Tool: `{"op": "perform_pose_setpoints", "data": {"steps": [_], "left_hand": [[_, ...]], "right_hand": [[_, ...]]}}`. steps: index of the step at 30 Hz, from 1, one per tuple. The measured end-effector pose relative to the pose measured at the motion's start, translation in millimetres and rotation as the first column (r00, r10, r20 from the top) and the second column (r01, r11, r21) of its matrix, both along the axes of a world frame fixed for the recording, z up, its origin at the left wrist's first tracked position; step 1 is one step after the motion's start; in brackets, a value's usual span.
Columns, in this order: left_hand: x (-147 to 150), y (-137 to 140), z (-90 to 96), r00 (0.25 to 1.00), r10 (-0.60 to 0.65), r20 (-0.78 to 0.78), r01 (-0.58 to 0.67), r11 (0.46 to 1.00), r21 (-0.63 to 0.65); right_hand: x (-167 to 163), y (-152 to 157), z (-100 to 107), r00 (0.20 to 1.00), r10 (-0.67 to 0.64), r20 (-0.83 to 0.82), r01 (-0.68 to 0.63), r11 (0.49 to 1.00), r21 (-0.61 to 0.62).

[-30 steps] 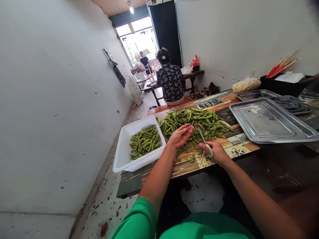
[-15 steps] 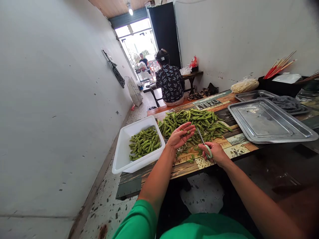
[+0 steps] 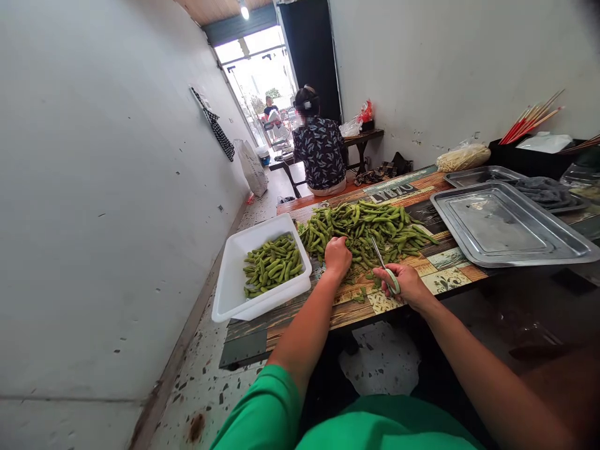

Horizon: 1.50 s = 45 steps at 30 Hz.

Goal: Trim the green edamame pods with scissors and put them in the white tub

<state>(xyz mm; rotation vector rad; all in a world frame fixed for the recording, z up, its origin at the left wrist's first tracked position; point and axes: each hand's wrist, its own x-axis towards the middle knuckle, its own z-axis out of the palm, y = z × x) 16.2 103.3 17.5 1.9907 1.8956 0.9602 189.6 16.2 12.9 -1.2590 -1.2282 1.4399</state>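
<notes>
My left hand (image 3: 338,257) is turned back-up at the near edge of a heap of green soybean pods (image 3: 363,220). Its fingers curl under, closed, and whatever they hold is hidden. In my right hand (image 3: 407,284) is a pair of scissors (image 3: 379,256), gripped by its pale green handles, with the blades pointing up and away over the heap. To the left of the heap stands a white plastic tub (image 3: 232,275) with more pods in it. Small green trimmings (image 3: 360,295) lie on the table between my hands.
On the right, a metal tray (image 3: 506,225) overlaps another tray holding a grey cloth (image 3: 541,190). Behind them are bagged pale sticks (image 3: 464,157) and a black box (image 3: 525,161) with red-ended sticks. A seated person (image 3: 321,150) is beyond the table; a wall (image 3: 107,187) is at left.
My left hand was palm-up with a pod near the scissors; it has turned over and closed at the heap, slightly left. My right hand keeps the scissors in nearly the same place.
</notes>
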Motion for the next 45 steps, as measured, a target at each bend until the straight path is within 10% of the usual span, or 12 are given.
{"op": "perform_pose_setpoints", "data": {"steps": [9, 15, 20, 32, 45], "left_hand": [[-0.1, 8.3, -10.9, 0.930, -0.131, 0.342, 0.168, 0.982, -0.081], [-5.5, 0.2, 1.1, 0.983, -0.049, 0.179, 0.072, 0.990, -0.124], [-5.4, -5.5, 10.0, 0.934, -0.001, 0.357, 0.005, 1.000, -0.012], [10.9, -17.4, 16.9, 0.744, -0.194, 0.639, 0.353, 0.927, -0.129], [3.4, -24.1, 22.4, 0.773, -0.267, 0.575, 0.434, 0.884, -0.173]], "right_hand": [[-1.0, -0.6, 0.3, 1.000, 0.001, -0.006, -0.001, 1.000, -0.007], [0.4, -4.0, 6.1, 1.000, 0.001, -0.010, -0.001, 1.000, -0.009], [1.2, -4.5, 7.6, 1.000, 0.017, 0.018, -0.017, 1.000, -0.016], [-1.3, 3.4, 4.3, 0.997, 0.055, 0.062, -0.051, 0.997, -0.065], [-1.6, 1.1, 9.6, 0.993, 0.053, 0.108, -0.048, 0.998, -0.048]]}}
